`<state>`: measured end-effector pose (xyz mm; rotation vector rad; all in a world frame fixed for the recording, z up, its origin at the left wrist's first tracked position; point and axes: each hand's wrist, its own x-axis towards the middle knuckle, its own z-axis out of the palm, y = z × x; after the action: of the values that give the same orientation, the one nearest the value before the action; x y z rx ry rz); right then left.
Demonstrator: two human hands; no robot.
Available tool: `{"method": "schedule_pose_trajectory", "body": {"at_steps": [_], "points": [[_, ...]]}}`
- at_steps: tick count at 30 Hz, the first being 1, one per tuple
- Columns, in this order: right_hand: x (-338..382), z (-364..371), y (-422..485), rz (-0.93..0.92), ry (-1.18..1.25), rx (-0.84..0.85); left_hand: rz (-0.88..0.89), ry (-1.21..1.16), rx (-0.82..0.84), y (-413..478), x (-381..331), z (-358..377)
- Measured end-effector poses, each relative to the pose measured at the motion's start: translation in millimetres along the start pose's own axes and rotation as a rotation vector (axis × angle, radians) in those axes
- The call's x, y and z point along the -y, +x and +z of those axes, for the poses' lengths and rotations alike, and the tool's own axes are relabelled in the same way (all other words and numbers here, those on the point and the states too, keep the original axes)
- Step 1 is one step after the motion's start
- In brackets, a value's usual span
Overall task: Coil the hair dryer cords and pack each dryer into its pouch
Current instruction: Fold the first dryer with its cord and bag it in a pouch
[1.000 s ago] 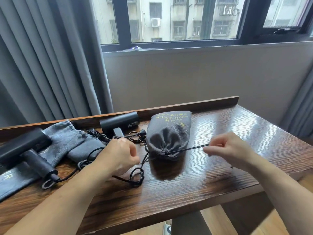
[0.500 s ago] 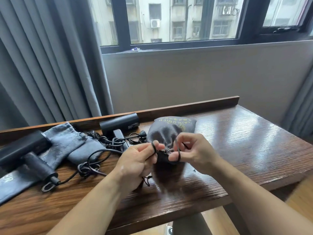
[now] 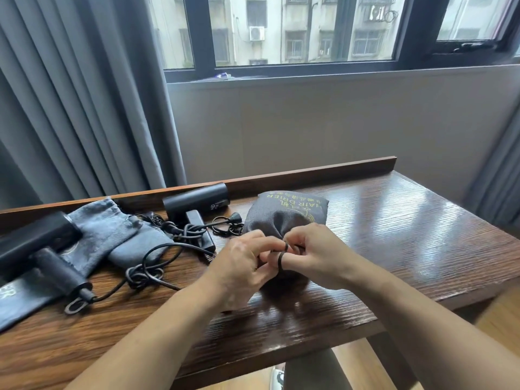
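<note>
Glossy dark wooden table [image 3: 422,220] beneath a black-framed window [image 3: 309,64], grey curtains [image 3: 84,108] left, beige wall [image 3: 323,122].

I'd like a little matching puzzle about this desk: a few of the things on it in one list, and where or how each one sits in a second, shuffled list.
Things:
1. filled pouch
2. drawstring
3. far-left dryer
4. rear dryer

States:
A. lies on a flat empty pouch
B. bulging, lettered in yellow
C. looped, held between left hand and right hand
D. near the table's back rail

Pairs: 1-B, 2-C, 3-A, 4-D.
</note>
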<state>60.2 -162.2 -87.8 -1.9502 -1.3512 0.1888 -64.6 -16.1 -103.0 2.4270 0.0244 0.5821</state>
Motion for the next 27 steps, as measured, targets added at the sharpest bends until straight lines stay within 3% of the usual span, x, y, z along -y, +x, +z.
{"method": "schedule_pose_trajectory", "body": {"at_steps": [5, 9, 15, 19, 27], "points": [[-4.2, 2.4, -6.0, -0.017, -0.215, -0.054, 0.083, 0.13, -0.018, -5.9, -1.0, 2.2], [-13.0, 7.3, -16.4, -0.033, -0.212, -0.03, 0.054, 0.113, -0.047, -13.9, 0.3, 9.4], [-21.4, 2.0, -30.7, 0.071, 0.084, -0.109, -0.273, -0.002, -0.096, -21.6, 4.1, 5.2], [-35.2, 3.4, -38.2, 0.006, -0.118, -0.137, -0.375, 0.11, -0.09, -20.4, 7.6, -0.7], [-57.0, -9.7, -50.1, -0.093, -0.344, -0.209, -0.294, 0.242, -0.042, -20.1, 8.6, -10.4]]}}
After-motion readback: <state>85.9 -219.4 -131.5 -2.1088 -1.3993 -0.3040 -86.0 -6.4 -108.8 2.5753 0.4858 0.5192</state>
